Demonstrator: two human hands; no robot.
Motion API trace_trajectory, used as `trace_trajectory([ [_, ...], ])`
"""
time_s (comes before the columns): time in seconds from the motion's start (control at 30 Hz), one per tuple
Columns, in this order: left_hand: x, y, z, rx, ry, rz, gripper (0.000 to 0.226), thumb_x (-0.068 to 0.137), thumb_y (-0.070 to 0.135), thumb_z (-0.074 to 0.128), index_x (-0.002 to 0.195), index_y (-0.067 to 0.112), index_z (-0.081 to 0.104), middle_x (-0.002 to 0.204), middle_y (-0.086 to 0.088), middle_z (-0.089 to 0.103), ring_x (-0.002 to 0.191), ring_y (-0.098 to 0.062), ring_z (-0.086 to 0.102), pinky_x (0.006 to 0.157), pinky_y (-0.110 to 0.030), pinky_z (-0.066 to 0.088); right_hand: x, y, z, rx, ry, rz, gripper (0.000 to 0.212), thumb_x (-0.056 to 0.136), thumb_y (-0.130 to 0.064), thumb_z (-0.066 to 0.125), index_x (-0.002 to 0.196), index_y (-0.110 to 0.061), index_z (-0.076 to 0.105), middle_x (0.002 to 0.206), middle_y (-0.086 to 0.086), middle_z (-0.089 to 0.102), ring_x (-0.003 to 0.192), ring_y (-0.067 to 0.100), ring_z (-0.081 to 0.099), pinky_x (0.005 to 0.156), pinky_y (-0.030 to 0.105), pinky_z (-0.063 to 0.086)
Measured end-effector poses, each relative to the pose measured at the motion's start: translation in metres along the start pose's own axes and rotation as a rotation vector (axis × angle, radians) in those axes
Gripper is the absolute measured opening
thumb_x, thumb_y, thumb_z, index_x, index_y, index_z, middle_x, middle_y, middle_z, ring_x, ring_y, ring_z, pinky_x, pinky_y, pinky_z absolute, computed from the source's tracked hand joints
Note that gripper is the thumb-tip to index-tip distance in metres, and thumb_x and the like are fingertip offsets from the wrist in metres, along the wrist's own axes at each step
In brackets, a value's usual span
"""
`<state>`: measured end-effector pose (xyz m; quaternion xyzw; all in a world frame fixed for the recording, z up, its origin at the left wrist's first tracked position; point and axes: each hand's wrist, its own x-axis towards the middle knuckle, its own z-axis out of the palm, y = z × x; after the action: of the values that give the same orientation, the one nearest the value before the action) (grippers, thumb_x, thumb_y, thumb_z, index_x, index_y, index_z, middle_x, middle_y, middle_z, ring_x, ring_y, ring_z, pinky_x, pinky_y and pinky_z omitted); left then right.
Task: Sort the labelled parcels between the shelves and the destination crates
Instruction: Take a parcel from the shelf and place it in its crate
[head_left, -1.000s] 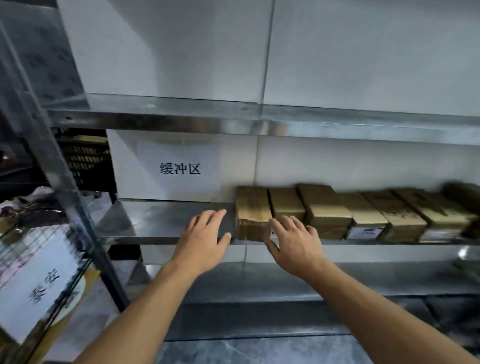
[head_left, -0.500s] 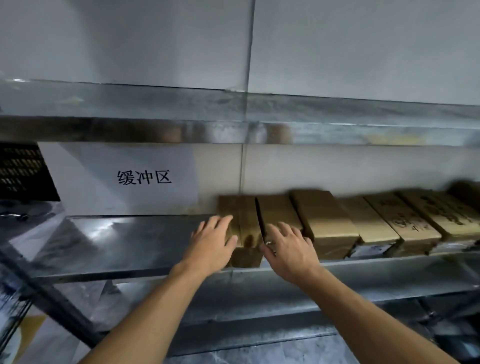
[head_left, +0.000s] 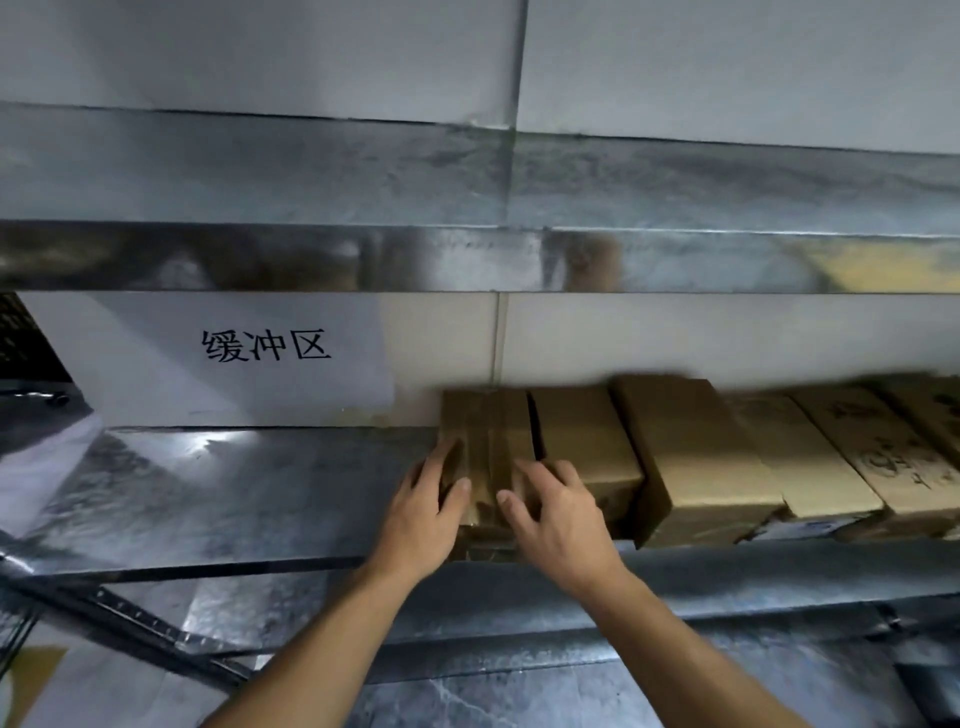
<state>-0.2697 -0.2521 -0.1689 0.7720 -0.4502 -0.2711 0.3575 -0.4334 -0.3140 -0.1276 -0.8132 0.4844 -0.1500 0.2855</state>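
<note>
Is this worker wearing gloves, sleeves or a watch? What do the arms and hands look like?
No gloves: the left hand and right hand are both bare, with no rings visible. The left forearm and right forearm are bare too: no sleeve, watch or wristband in view.

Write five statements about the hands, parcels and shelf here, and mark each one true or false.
1. The left hand and the right hand both grip the leftmost parcel. True.
2. More parcels are stacked on the shelf to the left of that parcel. False: none lie there. The row of parcels runs off to its right.
3. A paper sign with black characters hangs on the wall, left of the parcels. True.
4. The right hand holds a scanner. False: it holds only the parcel.
5. The leftmost parcel is white plastic. False: it is brown cardboard.
</note>
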Motion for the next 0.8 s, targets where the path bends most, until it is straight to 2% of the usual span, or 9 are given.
trace_trajectory([
  [0.1, -0.007, 0.0, 0.006, -0.143, 0.081, -0.014, 0.05, 0.095, 0.056, 0.046, 0.143, 0.054, 0.032, 0.145, 0.006, 0.049, 0.128, -0.015, 0.051, 0.106, -0.044, 0.045, 0.002, 0.007, 0.006, 0.106, -0.002, 0.024, 0.054, 0.098, -0.046, 0.06, 0.146, -0.025, 0.05, 0.139, 0.007, 0.043, 0.12, 0.03, 0.056, 0.104, 0.037, 0.047],
  [0.23, -0.022, 0.011, 0.008, -0.422, 0.217, -0.005, 0.049, 0.086, 0.068, 0.04, 0.134, 0.06, 0.044, 0.143, 0.012, 0.05, 0.132, -0.003, 0.046, 0.113, -0.043, 0.038, 0.003, 0.005, 0.003, 0.253, 0.057, 0.089, 0.053, 0.097, -0.042, 0.063, 0.145, -0.023, 0.051, 0.138, 0.009, 0.039, 0.126, 0.033, 0.051, 0.111, 0.039, 0.042],
  [0.37, -0.034, 0.028, 0.002, -0.624, 0.315, 0.022, 0.041, 0.094, 0.049, 0.046, 0.134, 0.045, 0.054, 0.14, 0.009, 0.055, 0.132, -0.009, 0.049, 0.112, -0.046, 0.04, 0.002, 0.002, -0.008, 0.411, 0.093, 0.05, 0.05, 0.097, -0.044, 0.061, 0.144, -0.029, 0.052, 0.139, 0.01, 0.037, 0.131, 0.033, 0.047, 0.112, 0.044, 0.042],
  [0.43, -0.042, 0.035, 0.003, -0.599, 0.407, 0.02, 0.04, 0.091, 0.043, 0.051, 0.131, 0.05, 0.053, 0.138, 0.008, 0.056, 0.129, -0.009, 0.051, 0.109, -0.044, 0.043, -0.002, 0.005, -0.014, 0.46, 0.083, 0.006, 0.044, 0.099, -0.042, 0.059, 0.141, -0.033, 0.054, 0.138, 0.008, 0.039, 0.13, 0.028, 0.049, 0.11, 0.037, 0.043],
  [0.5, -0.051, 0.041, 0.006, -0.58, 0.507, 0.002, 0.041, 0.087, 0.048, 0.056, 0.124, 0.063, 0.048, 0.14, 0.008, 0.052, 0.128, -0.005, 0.05, 0.106, -0.038, 0.045, -0.009, 0.008, -0.021, 0.5, 0.056, -0.055, 0.037, 0.1, -0.038, 0.058, 0.137, -0.04, 0.055, 0.138, 0.004, 0.041, 0.126, 0.019, 0.05, 0.099, 0.013, 0.039],
  [0.57, -0.059, 0.048, 0.009, -0.584, 0.531, -0.027, 0.046, 0.09, 0.049, 0.061, 0.129, 0.064, 0.039, 0.147, 0.011, 0.042, 0.131, -0.003, 0.044, 0.107, -0.034, 0.041, -0.019, 0.011, -0.025, 0.538, 0.038, -0.096, 0.032, 0.1, -0.037, 0.057, 0.129, -0.05, 0.052, 0.137, 0.001, 0.041, 0.124, 0.011, 0.047, 0.088, -0.003, 0.03],
  [0.67, -0.069, 0.055, 0.016, -0.642, 0.459, -0.087, 0.069, 0.087, 0.049, 0.059, 0.148, 0.045, 0.028, 0.149, 0.018, 0.033, 0.139, -0.007, 0.033, 0.11, -0.027, 0.032, -0.035, 0.016, -0.03, 0.599, 0.038, -0.117, 0.032, 0.098, -0.043, 0.055, 0.125, -0.059, 0.047, 0.137, -0.005, 0.039, 0.12, -0.007, 0.043, 0.09, -0.002, 0.031],
  [0.73, -0.076, 0.065, 0.019, -0.767, 0.408, -0.091, 0.074, 0.082, 0.049, 0.06, 0.149, 0.042, 0.029, 0.148, 0.016, 0.04, 0.131, -0.003, 0.043, 0.1, -0.017, 0.036, -0.043, 0.02, -0.038, 0.614, 0.055, -0.137, 0.033, 0.093, -0.051, 0.051, 0.124, -0.061, 0.046, 0.135, -0.007, 0.041, 0.12, -0.015, 0.04, 0.091, -0.002, 0.032],
  [0.8, -0.08, 0.076, 0.024, -0.869, 0.359, -0.028, 0.062, 0.084, 0.045, 0.069, 0.14, 0.042, 0.044, 0.141, 0.01, 0.055, 0.121, -0.004, 0.055, 0.097, -0.021, 0.043, -0.05, 0.026, -0.048, 0.624, 0.086, -0.159, 0.032, 0.094, -0.048, 0.051, 0.124, -0.059, 0.049, 0.136, -0.007, 0.044, 0.122, -0.016, 0.041, 0.093, -0.003, 0.032],
])
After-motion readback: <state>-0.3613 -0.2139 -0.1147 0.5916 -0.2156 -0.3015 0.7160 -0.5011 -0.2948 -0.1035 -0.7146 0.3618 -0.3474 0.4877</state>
